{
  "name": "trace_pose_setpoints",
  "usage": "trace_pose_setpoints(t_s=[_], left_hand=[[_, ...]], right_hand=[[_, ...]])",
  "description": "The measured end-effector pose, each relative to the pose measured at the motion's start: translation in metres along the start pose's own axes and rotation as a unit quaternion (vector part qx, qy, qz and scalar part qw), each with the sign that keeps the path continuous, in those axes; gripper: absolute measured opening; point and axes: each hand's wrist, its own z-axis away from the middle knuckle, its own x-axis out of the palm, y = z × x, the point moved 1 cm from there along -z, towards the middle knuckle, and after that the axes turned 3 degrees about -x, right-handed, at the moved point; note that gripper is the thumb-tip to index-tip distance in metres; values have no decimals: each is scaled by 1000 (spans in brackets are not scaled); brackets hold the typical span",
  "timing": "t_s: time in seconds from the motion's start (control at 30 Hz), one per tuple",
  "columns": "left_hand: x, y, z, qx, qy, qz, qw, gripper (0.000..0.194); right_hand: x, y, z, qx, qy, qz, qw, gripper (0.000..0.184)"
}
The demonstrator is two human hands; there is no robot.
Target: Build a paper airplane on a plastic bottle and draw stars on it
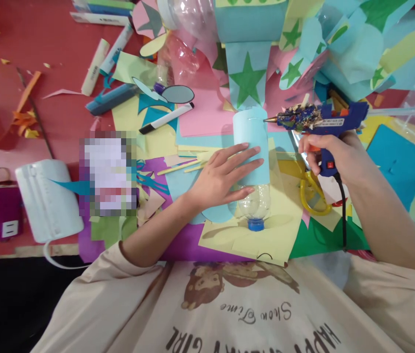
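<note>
A clear plastic bottle point(254, 201) with a blue cap point(255, 224) lies in front of me, cap end toward my body. Light blue paper point(246, 132) is wrapped around its far part. Across the paper rests my left hand point(231, 171), fingers spread. My right hand point(334, 154) is closed around the handle of a blue glue gun point(334, 117). The gun's metal nozzle point(271, 120) points left and sits at the paper's upper right edge. Burnt, crusted residue covers the gun's front. Below the bottle is a pale yellow sheet point(281, 240).
Yellow-handled scissors point(316, 196) lie between the bottle and my right forearm, near the gun's black cord point(343, 215). A black-and-white marker point(167, 118) and a white power strip or box point(50, 201) are on the left. Star-decorated paper pieces point(248, 73) crowd the far side.
</note>
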Motion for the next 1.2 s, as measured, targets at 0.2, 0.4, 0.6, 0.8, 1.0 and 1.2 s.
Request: trace_pose_setpoints(t_s=[0.2, 0.4, 0.6, 0.8, 1.0, 1.2], left_hand=[[0, 0, 1, -10, -15, 7, 1000, 53], [-1, -1, 2, -27, -49, 22, 998, 56], [-2, -1, 1, -21, -49, 5, 999, 57], [-2, 0, 0, -5, -19, 12, 1000, 54], [-2, 0, 0, -8, -19, 21, 1000, 54], [-2, -1, 1, -14, -33, 10, 999, 55]], right_hand=[[-1, -5, 2, -1, 6, 13, 1000, 17], [12, -12, 5, 1, -25, 16, 1000, 17], [20, -15, 2, 15, -21, 22, 999, 17], [21, -15, 2, 20, -14, 29, 999, 19], [14, -13, 6, 30, -3, 27, 999, 19], [8, -7, 6, 29, 1, 0, 1000, 19]])
